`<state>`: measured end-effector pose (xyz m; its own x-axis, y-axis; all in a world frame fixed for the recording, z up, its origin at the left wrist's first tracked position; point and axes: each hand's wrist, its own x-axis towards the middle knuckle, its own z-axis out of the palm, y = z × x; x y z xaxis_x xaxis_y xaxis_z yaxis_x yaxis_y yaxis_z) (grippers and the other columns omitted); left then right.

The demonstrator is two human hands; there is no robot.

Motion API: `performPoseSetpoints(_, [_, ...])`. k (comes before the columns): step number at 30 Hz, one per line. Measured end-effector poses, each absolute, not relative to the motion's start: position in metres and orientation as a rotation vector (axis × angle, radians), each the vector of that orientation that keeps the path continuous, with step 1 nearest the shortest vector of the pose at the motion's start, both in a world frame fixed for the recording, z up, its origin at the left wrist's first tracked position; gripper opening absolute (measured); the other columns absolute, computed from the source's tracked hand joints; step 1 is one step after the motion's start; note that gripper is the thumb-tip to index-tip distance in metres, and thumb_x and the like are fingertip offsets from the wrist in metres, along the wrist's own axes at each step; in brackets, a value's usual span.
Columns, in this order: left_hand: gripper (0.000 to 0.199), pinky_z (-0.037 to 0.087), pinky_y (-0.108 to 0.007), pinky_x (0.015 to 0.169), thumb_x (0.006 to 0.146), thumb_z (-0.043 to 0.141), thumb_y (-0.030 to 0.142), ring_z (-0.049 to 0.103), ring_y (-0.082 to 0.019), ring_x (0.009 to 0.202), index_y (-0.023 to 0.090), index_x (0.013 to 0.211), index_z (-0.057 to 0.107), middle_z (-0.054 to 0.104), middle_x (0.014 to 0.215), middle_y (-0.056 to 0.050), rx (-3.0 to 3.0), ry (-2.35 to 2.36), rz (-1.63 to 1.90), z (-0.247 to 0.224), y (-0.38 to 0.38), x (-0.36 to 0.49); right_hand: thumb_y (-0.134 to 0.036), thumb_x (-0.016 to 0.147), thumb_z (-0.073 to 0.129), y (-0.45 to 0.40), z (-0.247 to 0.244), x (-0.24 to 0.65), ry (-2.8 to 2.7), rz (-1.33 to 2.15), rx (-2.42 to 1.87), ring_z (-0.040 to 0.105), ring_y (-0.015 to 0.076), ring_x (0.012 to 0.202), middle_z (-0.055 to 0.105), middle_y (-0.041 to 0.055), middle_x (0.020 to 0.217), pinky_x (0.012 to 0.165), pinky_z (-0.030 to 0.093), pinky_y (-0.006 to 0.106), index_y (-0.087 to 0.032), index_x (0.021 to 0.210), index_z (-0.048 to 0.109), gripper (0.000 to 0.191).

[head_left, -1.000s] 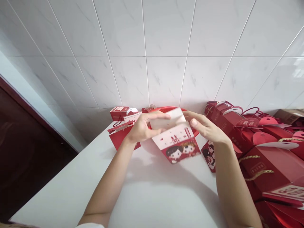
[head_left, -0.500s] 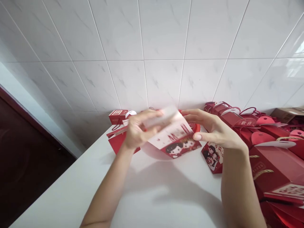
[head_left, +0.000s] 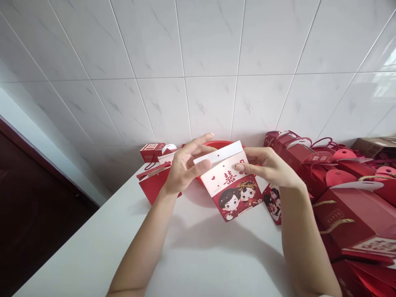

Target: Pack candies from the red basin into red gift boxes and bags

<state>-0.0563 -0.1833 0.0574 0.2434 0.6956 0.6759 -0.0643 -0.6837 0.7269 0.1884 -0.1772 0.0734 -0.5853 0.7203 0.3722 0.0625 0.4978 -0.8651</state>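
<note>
A red and white paper gift box with two cartoon figures and a red double-happiness character is held tilted above the white table. My right hand grips its right side, thumb on the front face and fingers around the edge. At the upper left corner, my left hand has its thumb in front of the white top flap, other fingers behind and the index finger raised. Behind the box is a red round basin, mostly hidden. Beside my right forearm stands another cartoon-printed box, partly covered.
A red box stands left of my left hand, with a small corded box behind it. Several red gift boxes with cord handles are piled on the right. A tiled wall bounds the white table.
The gift box has turned more upright, its printed front now facing me. My right thumb has moved further onto that face. The blurred top flap now shows clearly.
</note>
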Motion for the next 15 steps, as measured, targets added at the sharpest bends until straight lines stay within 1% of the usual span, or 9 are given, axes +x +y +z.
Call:
performPoseSetpoints(1, [0.068, 0.06, -0.034, 0.079, 0.075, 0.082, 0.046, 0.072, -0.027, 0.1, 0.024, 0.136, 0.062, 0.075, 0.115, -0.011, 1.864, 0.544, 1.458, 0.058, -0.183, -0.057, -0.043, 0.085, 0.075, -0.176, 0.073, 0.189, -1.943, 1.086, -0.647, 0.07, 0.0219, 0.084, 0.075, 0.0084, 0.097, 0.068, 0.058, 0.031, -0.015, 0.111, 0.075, 0.039])
performPoseSetpoints(2, [0.072, 0.061, -0.034, 0.079, 0.073, 0.084, 0.046, 0.072, -0.028, 0.102, 0.024, 0.138, 0.06, 0.074, 0.117, -0.012, 1.867, 0.529, 1.417, 0.058, -0.183, -0.057, -0.043, 0.085, 0.075, -0.175, 0.072, 0.189, -1.898, 1.059, -0.644, 0.07, 0.0218, 0.085, 0.075, 0.0084, 0.097, 0.067, 0.058, 0.031, -0.016, 0.112, 0.075, 0.038])
performPoseSetpoints(3, [0.07, 0.061, -0.034, 0.079, 0.073, 0.084, 0.044, 0.071, -0.028, 0.103, 0.023, 0.136, 0.061, 0.074, 0.117, -0.012, 1.872, 0.531, 1.389, 0.058, -0.183, -0.056, -0.044, 0.085, 0.074, -0.175, 0.072, 0.19, -1.853, 1.029, -0.636, 0.07, 0.0219, 0.086, 0.075, 0.0084, 0.097, 0.068, 0.058, 0.031, -0.017, 0.112, 0.075, 0.038])
performPoseSetpoints(6, [0.046, 0.061, -0.034, 0.079, 0.082, 0.078, 0.039, 0.071, -0.027, 0.104, 0.019, 0.122, 0.069, 0.076, 0.111, -0.01, 1.875, 0.586, 1.376, 0.057, -0.183, -0.051, -0.045, 0.085, 0.074, -0.174, 0.071, 0.189, -1.775, 0.987, -0.621, 0.07, 0.022, 0.09, 0.076, 0.0083, 0.098, 0.073, 0.059, 0.033, -0.018, 0.113, 0.075, 0.039])
performPoseSetpoints(7, [0.043, 0.061, -0.034, 0.079, 0.084, 0.076, 0.038, 0.071, -0.027, 0.102, 0.018, 0.121, 0.069, 0.077, 0.107, -0.01, 1.867, 0.608, 1.392, 0.057, -0.183, -0.049, -0.047, 0.084, 0.074, -0.174, 0.071, 0.188, -1.771, 0.987, -0.625, 0.07, 0.0218, 0.09, 0.076, 0.0084, 0.098, 0.073, 0.059, 0.033, -0.018, 0.112, 0.075, 0.04])
performPoseSetpoints(11, [0.045, 0.061, -0.032, 0.075, 0.087, 0.072, 0.034, 0.073, -0.021, 0.085, 0.02, 0.128, 0.061, 0.078, 0.093, -0.006, 1.825, 0.683, 1.438, 0.055, -0.181, -0.047, -0.055, 0.083, 0.073, -0.177, 0.07, 0.182, -1.769, 1.017, -0.651, 0.07, 0.0207, 0.084, 0.075, 0.0081, 0.096, 0.07, 0.057, 0.031, -0.017, 0.111, 0.073, 0.047])
performPoseSetpoints(13, [0.038, 0.061, -0.03, 0.071, 0.087, 0.071, 0.032, 0.072, -0.018, 0.076, 0.02, 0.122, 0.062, 0.077, 0.087, -0.003, 1.837, 0.69, 1.442, 0.055, -0.18, -0.046, -0.059, 0.085, 0.069, -0.181, 0.07, 0.179, -1.729, 1.029, -0.689, 0.069, 0.0196, 0.079, 0.075, 0.0073, 0.092, 0.068, 0.056, 0.03, -0.017, 0.107, 0.073, 0.047])
performPoseSetpoints(15, [0.026, 0.061, -0.028, 0.069, 0.086, 0.071, 0.03, 0.07, -0.015, 0.072, 0.019, 0.109, 0.066, 0.075, 0.084, -0.002, 1.872, 0.681, 1.437, 0.055, -0.18, -0.045, -0.065, 0.088, 0.06, -0.189, 0.069, 0.177, -1.646, 1.029, -0.75, 0.067, 0.0192, 0.074, 0.073, 0.0066, 0.084, 0.065, 0.055, 0.029, -0.017, 0.098, 0.073, 0.05])
